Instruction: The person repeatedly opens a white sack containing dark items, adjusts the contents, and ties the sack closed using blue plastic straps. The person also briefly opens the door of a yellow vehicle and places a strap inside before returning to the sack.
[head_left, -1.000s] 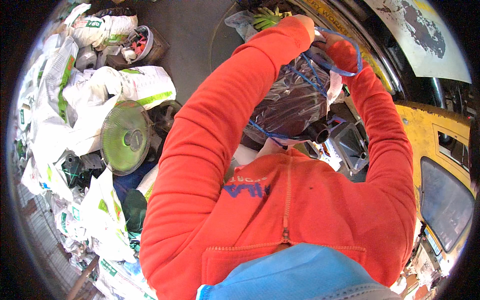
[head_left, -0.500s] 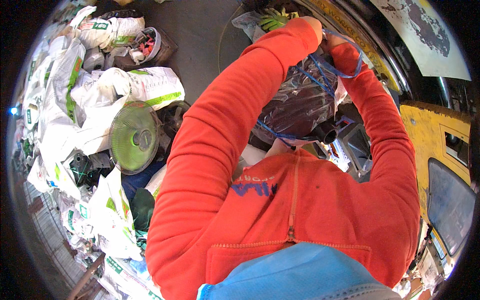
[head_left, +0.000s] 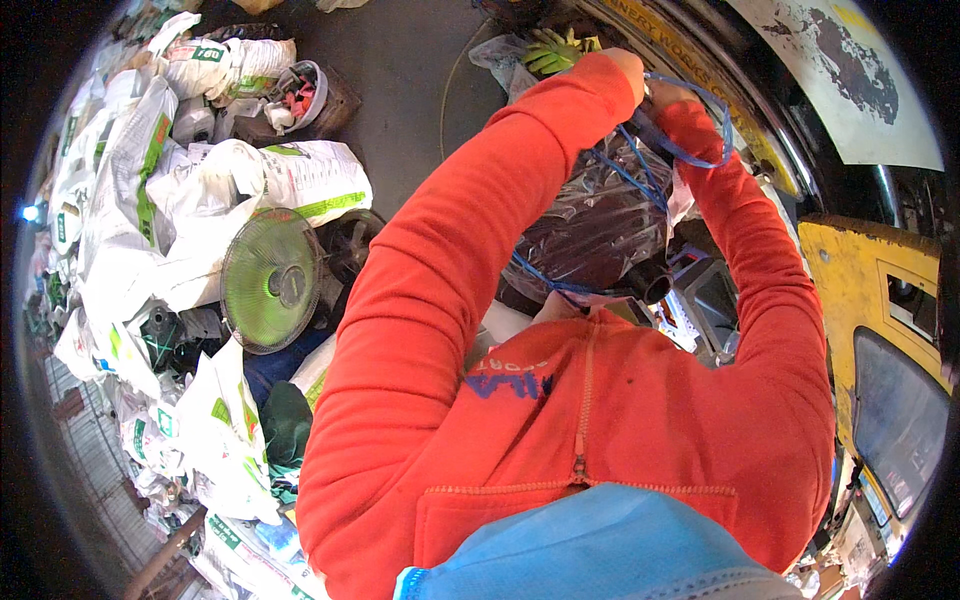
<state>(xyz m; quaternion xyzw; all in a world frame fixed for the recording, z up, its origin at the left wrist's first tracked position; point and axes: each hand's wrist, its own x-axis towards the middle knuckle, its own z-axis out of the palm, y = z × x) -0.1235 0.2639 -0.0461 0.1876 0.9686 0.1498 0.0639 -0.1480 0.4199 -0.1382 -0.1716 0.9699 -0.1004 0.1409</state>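
Note:
My left hand (head_left: 627,75) and my right hand (head_left: 668,97) are close together at the upper right, arms stretched forward in red sleeves. Both hands look closed on a blue cord (head_left: 722,135), though most of the fingers are hidden. A loop of this cord hangs over my right wrist, and strands run down from my hands. They cross a dark, bulky bundle (head_left: 590,220) wrapped in clear plastic, between my forearms and against my chest. The open end of a dark tube (head_left: 655,280) sticks out at its lower right.
On the left lie heaped white sacks (head_left: 310,180), a fan with green blades (head_left: 270,282) and a bucket (head_left: 300,97) of scraps. Yellow-green leaf-like pieces (head_left: 555,50) sit beyond my left hand. A yellow machine panel (head_left: 830,270) stands at the right; grey floor (head_left: 400,90) stretches ahead.
Both hands have shifted slightly downward in the picture while staying together at the cord. The cord loop also hangs slightly lower.

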